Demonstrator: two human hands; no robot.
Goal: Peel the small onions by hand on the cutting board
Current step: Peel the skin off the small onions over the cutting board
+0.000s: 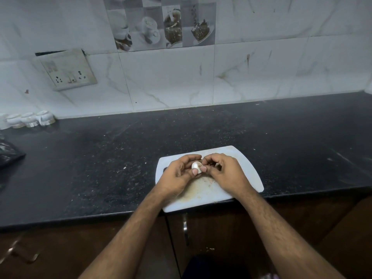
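Observation:
A small pale onion (pixel 195 166) sits between the fingers of my left hand (pixel 180 174), held just above the white cutting board (pixel 244 164). My right hand (pixel 225 170) is right beside it, thumb and fingertips pinching at the onion's right side where a bit of brownish skin shows. Both hands hover over the middle of the board. The board lies at the front edge of the black counter (pixel 120 158), and its near part is stained brown with small scraps of peel (pixel 210 181). No other onions are visible.
Several white cups (pixel 30 119) stand against the tiled wall at the far left. A dark plastic bag (pixel 8 154) lies at the left edge of the counter. A switch plate (pixel 68 71) is on the wall. Brown cabinet doors with a metal handle (pixel 184 223) are below.

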